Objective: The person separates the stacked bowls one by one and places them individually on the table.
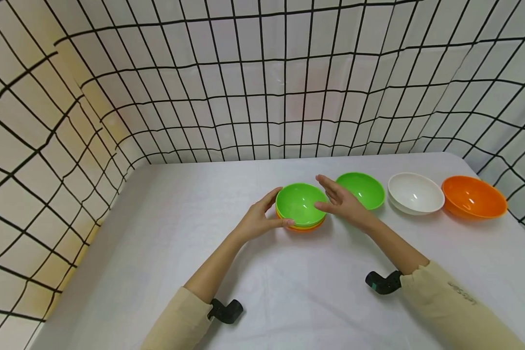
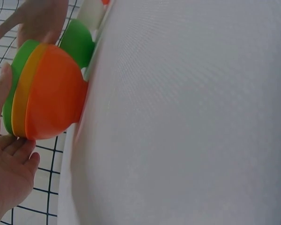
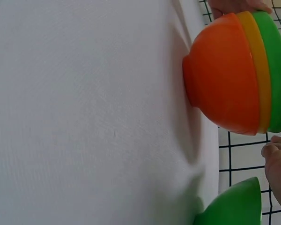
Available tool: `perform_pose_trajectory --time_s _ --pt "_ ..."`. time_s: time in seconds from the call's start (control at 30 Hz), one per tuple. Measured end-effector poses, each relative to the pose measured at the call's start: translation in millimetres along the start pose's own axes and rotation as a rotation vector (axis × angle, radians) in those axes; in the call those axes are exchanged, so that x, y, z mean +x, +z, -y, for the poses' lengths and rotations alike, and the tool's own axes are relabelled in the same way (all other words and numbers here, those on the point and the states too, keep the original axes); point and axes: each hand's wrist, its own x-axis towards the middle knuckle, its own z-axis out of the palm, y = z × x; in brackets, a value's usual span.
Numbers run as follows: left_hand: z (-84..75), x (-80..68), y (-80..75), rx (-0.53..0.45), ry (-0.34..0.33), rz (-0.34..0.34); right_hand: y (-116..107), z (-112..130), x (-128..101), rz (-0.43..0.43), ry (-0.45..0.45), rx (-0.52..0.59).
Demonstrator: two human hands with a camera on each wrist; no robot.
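Observation:
A stack of nested bowls [image 1: 301,204] stands upright on the white table, green on top, then yellow, with an orange bowl [image 2: 56,91] outermost. My left hand [image 1: 262,216] grips the stack from its left side, thumb at the near rim and fingers along the far left. On the other side, my right hand [image 1: 343,201] is held with fingers extended, its thumb near the green rim. The right wrist view shows a small gap between the right hand's fingers [image 3: 276,150] and the stack. Another green bowl [image 1: 367,191] sits just behind the right hand.
To the right, a white bowl [image 1: 415,194] and a larger orange bowl [image 1: 473,197] continue the row from the single green bowl. White walls with a black grid net [image 1: 284,92] border the table [image 1: 179,209] at the back and sides.

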Motion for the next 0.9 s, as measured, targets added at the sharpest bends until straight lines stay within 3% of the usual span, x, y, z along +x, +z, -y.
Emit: perform_pose_trajectory --time_s 0.17,0.33,0.9 --pt "-22.2 -10.5 -3.9 0.008 0.011 0.003 6 -3 5 0.018 0.089 -0.088" --pt "-25.4 -11.7 -3.8 0.001 0.003 0.009 10 -6 9 0.013 0.146 -0.175" --pt "-23.5 -11.0 -2.9 -0.025 0.027 -0.010 20 -14 10 -0.038 0.090 -0.183"
